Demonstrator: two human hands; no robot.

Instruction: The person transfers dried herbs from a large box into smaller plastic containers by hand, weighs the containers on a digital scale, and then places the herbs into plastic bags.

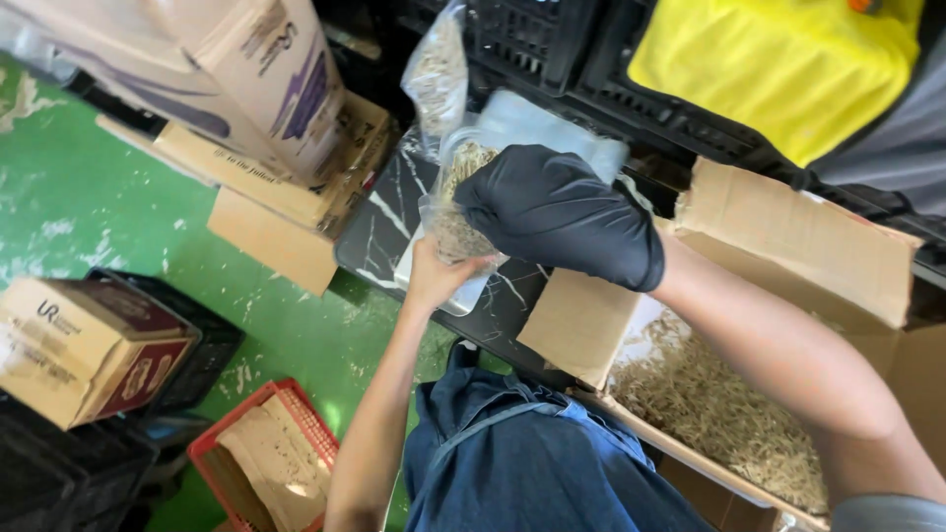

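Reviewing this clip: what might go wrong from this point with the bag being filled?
1. The clear plastic bag is gripped low down by the bare left hand alone while the black-gloved right hand covers its mouth; a slip may scatter the dried strands.
2. It hangs over the white tray on the dark marbled surface, not over the open cardboard box, so strays may drop onto the green floor.
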